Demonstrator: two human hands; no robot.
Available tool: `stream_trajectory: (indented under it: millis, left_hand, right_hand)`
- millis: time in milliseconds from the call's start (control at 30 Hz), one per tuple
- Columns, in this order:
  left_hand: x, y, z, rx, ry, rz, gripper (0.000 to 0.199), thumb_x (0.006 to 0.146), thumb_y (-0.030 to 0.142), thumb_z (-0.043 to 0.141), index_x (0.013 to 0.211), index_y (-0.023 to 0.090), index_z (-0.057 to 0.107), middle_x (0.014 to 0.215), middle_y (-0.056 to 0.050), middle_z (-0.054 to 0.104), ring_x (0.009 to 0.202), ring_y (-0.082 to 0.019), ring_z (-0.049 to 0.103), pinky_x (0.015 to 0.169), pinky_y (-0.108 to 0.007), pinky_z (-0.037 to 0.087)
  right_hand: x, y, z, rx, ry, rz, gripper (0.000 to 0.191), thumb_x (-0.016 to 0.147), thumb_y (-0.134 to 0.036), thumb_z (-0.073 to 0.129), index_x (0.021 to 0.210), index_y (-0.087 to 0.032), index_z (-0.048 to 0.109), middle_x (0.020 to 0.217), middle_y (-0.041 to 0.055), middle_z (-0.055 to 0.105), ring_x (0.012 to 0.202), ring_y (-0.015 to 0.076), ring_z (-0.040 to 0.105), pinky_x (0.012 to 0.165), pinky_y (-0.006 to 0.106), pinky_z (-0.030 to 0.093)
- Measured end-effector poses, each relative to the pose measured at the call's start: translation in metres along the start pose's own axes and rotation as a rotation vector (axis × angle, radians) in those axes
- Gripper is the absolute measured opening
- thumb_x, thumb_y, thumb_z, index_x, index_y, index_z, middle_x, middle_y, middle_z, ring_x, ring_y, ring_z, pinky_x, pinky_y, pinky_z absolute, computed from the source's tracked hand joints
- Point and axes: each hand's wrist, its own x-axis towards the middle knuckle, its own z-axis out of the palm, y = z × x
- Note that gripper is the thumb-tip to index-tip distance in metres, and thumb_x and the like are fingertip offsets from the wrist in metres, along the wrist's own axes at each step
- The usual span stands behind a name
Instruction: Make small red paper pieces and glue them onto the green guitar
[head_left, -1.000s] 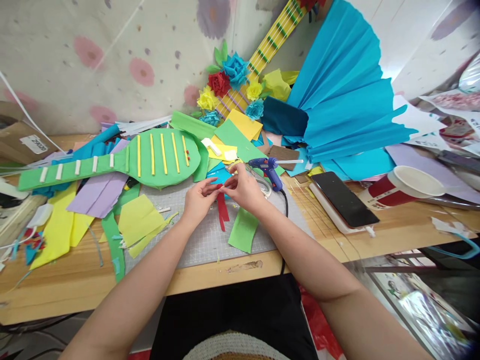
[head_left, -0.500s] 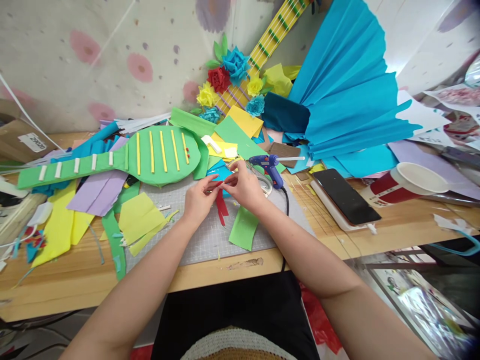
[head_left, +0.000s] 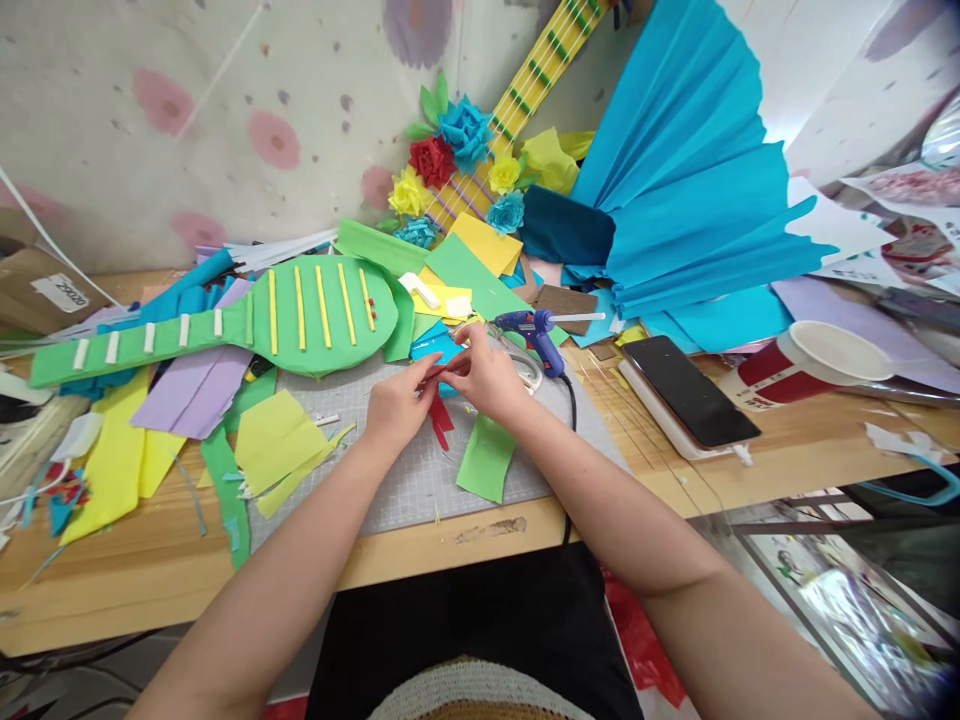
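My left hand (head_left: 397, 408) and my right hand (head_left: 489, 380) meet over the grey cutting mat (head_left: 405, 490). Their fingertips are pinched together on a small piece of red paper, mostly covered by the fingers. Just below them shows a red paper strip (head_left: 441, 422); whether it joins the held piece I cannot tell. Blue paper (head_left: 437, 345) lies behind the fingers, and a green paper piece (head_left: 486, 462) is under my right wrist. Beyond my right hand rests a blue glue gun (head_left: 536, 330) with a white glue stick in it.
To the left lies a green paper-covered instrument shape (head_left: 322, 315) with yellow strips. A yellow guitar shape (head_left: 517, 100) with paper flowers leans at the back, beside pleated blue paper (head_left: 697, 180). On the right are a phone (head_left: 690, 390) and a paper cup (head_left: 810, 365).
Both hands stay in nearly the same place, with the fingers shifting slightly around the red paper. The whole view has moved a little; nothing else on the table differs.
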Motion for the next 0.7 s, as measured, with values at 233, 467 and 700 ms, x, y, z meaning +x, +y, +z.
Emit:
stream_trajectory:
  millis: [233,467,700]
  left_hand:
    - [0.0012,0.0021,-0.0028,0.190,0.009,0.121,0.035,0.080,0.019,0.053,0.114,0.022,0.060,0.100,-0.003,0.070,0.084,-0.017,0.067,0.075,-0.026,0.050]
    - [0.0001,0.0010,0.0008,0.068,0.049,0.034,0.036,0.079,0.025,0.055,0.114,0.024,0.061,0.096,-0.005,0.071,0.079,-0.017,0.067,0.075,-0.027,0.049]
    - [-0.0015,0.0082,-0.0017,-0.087,0.056,-0.066,0.034,0.077,0.024,0.057,0.111,0.025,0.063,0.092,-0.002,0.071,0.071,-0.014,0.065,0.072,-0.027,0.051]
  right_hand:
    - [0.0001,0.0025,0.0017,-0.024,0.016,-0.013,0.039,0.072,-0.022,0.063,0.100,-0.022,0.036,0.079,0.0011,0.070,0.076,0.0193,0.067,0.068,0.030,0.046]
    - [0.0004,0.0017,-0.0010,0.091,-0.024,0.001,0.037,0.074,-0.030,0.063,0.097,-0.023,0.035,0.077,0.0006,0.070,0.072,0.0175,0.067,0.066,0.028,0.046]
    - [0.0020,0.0037,-0.0037,0.134,-0.029,0.039,0.042,0.070,-0.033,0.068,0.095,-0.023,0.036,0.073,-0.0006,0.069,0.071,0.0176,0.066,0.065,0.028,0.045]
